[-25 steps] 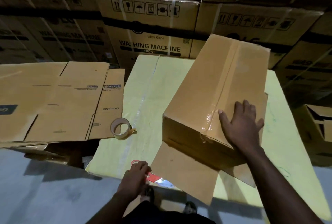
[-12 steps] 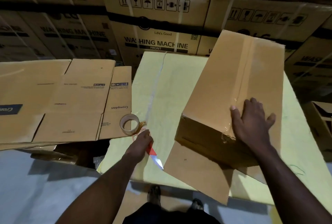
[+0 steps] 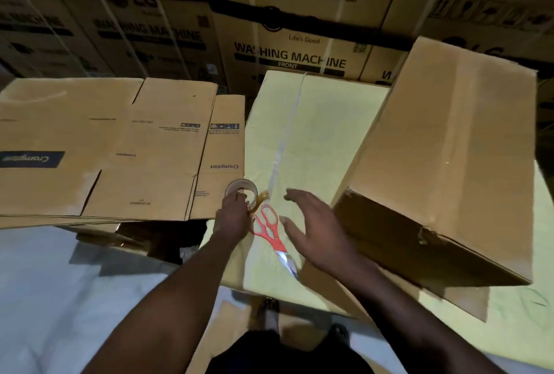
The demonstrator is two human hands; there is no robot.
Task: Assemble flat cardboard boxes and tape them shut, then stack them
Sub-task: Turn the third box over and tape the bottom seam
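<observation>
An assembled brown cardboard box (image 3: 443,163) lies tilted on the yellow work surface (image 3: 314,121) at the right, a clear tape strip along its top and loose flaps at its near end. My left hand (image 3: 232,217) grips the tape roll (image 3: 241,193) at the surface's left edge. Red-handled scissors (image 3: 269,231) lie on the yellow surface between my hands, blades toward me. My right hand (image 3: 314,229) hovers with fingers spread, just left of the box and off it. A stack of flat Crompton boxes (image 3: 114,148) lies to the left.
Large washing machine cartons (image 3: 287,22) form a wall behind the work surface. Grey floor (image 3: 60,298) spreads at the lower left. Cardboard scraps (image 3: 99,237) sit under the flat stack. My feet stand on a cardboard sheet (image 3: 233,331) by the surface's near edge.
My left hand set the scissors down on the yellow surface and took hold of the tape roll. My right hand lifted off the box and moved left toward the scissors.
</observation>
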